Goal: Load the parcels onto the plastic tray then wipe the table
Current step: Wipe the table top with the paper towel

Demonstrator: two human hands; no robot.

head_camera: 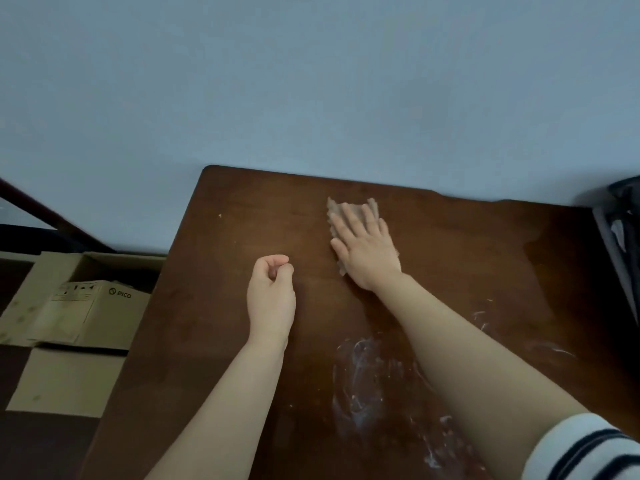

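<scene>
My right hand (363, 249) lies flat, fingers straight, pressing a brownish cloth (334, 206) onto the dark wooden table (242, 209) toward its far middle. The cloth sticks out past the fingertips and along the hand's left side. My left hand (272, 289) rests on the table to the left of it, fingers curled into a loose fist with nothing in it. White smears (360, 382) mark the tabletop near the front, between my forearms and to the right. No parcels or plastic tray are in view.
Cardboard boxes (79, 313), one marked PICO, stand on the floor left of the table. A dark object (620, 237) sits at the table's right edge. A pale blue wall runs behind the table.
</scene>
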